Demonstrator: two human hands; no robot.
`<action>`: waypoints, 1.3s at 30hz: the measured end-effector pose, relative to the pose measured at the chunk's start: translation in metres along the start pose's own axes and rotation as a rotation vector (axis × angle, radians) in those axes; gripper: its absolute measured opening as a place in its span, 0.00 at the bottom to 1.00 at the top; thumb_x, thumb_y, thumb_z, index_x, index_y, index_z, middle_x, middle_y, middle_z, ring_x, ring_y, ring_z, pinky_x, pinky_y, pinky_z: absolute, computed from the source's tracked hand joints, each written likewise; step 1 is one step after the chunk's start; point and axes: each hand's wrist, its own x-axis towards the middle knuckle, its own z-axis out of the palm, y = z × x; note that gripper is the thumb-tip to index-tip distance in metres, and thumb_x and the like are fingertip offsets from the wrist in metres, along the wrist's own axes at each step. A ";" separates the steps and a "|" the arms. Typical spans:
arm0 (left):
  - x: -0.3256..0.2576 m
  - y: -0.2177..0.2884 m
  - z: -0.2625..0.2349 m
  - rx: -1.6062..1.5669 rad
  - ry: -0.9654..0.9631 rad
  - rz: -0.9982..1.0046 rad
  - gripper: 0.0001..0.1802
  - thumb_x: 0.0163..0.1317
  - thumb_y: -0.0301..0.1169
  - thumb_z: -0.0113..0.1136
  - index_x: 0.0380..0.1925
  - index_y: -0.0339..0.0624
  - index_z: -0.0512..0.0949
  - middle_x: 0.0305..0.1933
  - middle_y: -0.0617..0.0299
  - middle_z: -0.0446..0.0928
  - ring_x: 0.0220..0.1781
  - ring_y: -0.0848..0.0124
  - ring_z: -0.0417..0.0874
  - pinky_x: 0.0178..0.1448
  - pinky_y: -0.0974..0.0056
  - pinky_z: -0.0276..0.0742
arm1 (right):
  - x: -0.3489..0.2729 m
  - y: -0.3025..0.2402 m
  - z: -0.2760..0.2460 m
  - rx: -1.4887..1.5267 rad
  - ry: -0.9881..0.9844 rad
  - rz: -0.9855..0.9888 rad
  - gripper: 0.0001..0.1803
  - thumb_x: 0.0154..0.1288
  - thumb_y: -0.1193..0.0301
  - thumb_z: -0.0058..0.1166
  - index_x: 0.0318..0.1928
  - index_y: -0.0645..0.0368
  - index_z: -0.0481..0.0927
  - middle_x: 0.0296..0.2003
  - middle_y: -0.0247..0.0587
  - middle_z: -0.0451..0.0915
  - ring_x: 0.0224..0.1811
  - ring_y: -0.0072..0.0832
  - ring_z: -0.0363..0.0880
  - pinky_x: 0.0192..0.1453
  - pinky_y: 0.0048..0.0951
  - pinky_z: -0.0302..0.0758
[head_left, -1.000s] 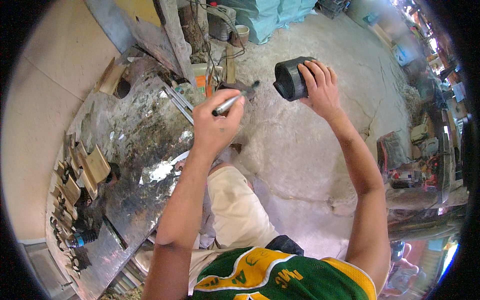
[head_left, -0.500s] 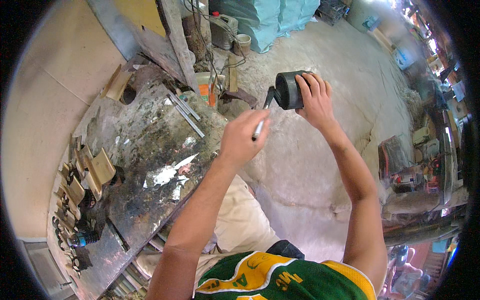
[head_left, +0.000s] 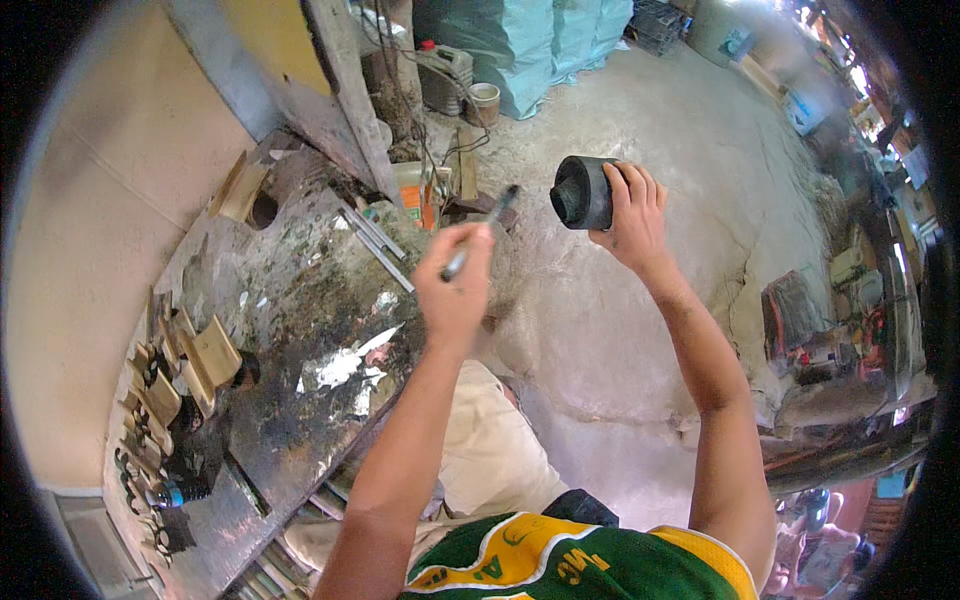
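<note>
My right hand [head_left: 632, 215] is raised and grips a black cylindrical part [head_left: 583, 192] with its open end turned left. My left hand [head_left: 458, 282] holds a thin brush [head_left: 482, 230] whose dark tip points up and right toward that open end, a short gap away. Both forearms rise from the lower edge, over my light trousers and green-and-yellow shirt.
A stained metal workbench [head_left: 290, 330] runs along the left, with rows of tan blocks [head_left: 200, 360] and dark small parts at its near end. Metal rods [head_left: 375, 240] lie on its far end. A small engine [head_left: 445, 70], a bucket [head_left: 484, 100] and teal sacks [head_left: 530, 45] stand beyond on the concrete floor.
My left hand has swung right from the bench with the brush, bringing its tip close to the black part. My right hand has kept the part raised, shifting little.
</note>
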 end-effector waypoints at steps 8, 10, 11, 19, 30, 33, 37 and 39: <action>-0.003 -0.002 0.006 -0.329 -0.083 -0.246 0.15 0.65 0.37 0.63 0.41 0.35 0.79 0.36 0.54 0.84 0.30 0.72 0.83 0.34 0.69 0.78 | -0.003 -0.003 0.003 0.092 0.071 0.054 0.56 0.28 0.69 0.75 0.66 0.53 0.63 0.61 0.45 0.66 0.66 0.47 0.62 0.67 0.50 0.58; -0.005 -0.005 0.002 -0.261 -0.041 -0.150 0.13 0.64 0.36 0.63 0.38 0.36 0.81 0.34 0.56 0.84 0.29 0.74 0.83 0.34 0.70 0.78 | -0.001 -0.004 0.002 0.094 0.101 0.067 0.57 0.27 0.69 0.75 0.66 0.53 0.63 0.61 0.45 0.66 0.66 0.47 0.62 0.67 0.51 0.58; -0.005 -0.006 -0.001 -0.202 -0.029 -0.116 0.12 0.64 0.36 0.63 0.37 0.37 0.81 0.33 0.56 0.84 0.29 0.74 0.82 0.34 0.71 0.78 | -0.001 -0.004 0.001 0.096 0.088 0.069 0.57 0.27 0.69 0.75 0.66 0.53 0.63 0.61 0.45 0.66 0.66 0.47 0.62 0.67 0.51 0.58; 0.005 -0.006 -0.013 -0.379 -0.163 -0.298 0.13 0.63 0.35 0.63 0.34 0.34 0.80 0.30 0.54 0.83 0.28 0.71 0.83 0.30 0.67 0.78 | 0.004 -0.009 0.003 0.075 0.132 -0.049 0.59 0.26 0.68 0.76 0.67 0.53 0.62 0.62 0.44 0.65 0.67 0.47 0.61 0.68 0.51 0.57; 0.002 -0.008 -0.023 -0.334 -0.134 -0.068 0.13 0.63 0.33 0.64 0.41 0.35 0.82 0.35 0.55 0.85 0.34 0.72 0.85 0.36 0.69 0.81 | 0.013 -0.012 0.004 0.102 0.129 0.013 0.57 0.29 0.68 0.75 0.67 0.54 0.61 0.62 0.46 0.65 0.67 0.48 0.61 0.68 0.50 0.57; 0.002 -0.012 -0.023 -0.298 -0.190 -0.171 0.10 0.63 0.34 0.65 0.38 0.38 0.83 0.33 0.62 0.83 0.33 0.77 0.83 0.35 0.71 0.79 | 0.013 -0.013 0.002 0.105 0.114 0.022 0.57 0.29 0.67 0.75 0.67 0.54 0.61 0.62 0.46 0.65 0.67 0.48 0.61 0.68 0.50 0.58; 0.010 -0.021 -0.047 -0.421 -0.070 -0.250 0.11 0.63 0.33 0.63 0.39 0.36 0.82 0.34 0.57 0.84 0.34 0.73 0.83 0.34 0.69 0.79 | 0.013 -0.014 -0.003 0.087 0.149 0.112 0.56 0.31 0.66 0.76 0.66 0.56 0.61 0.61 0.48 0.65 0.66 0.48 0.62 0.67 0.49 0.59; 0.010 -0.025 -0.058 -0.569 -0.089 -0.285 0.12 0.63 0.34 0.62 0.39 0.36 0.80 0.33 0.54 0.83 0.32 0.69 0.83 0.34 0.65 0.79 | 0.011 -0.016 -0.007 0.141 0.140 0.172 0.56 0.33 0.65 0.77 0.66 0.58 0.61 0.61 0.49 0.65 0.65 0.49 0.62 0.67 0.49 0.60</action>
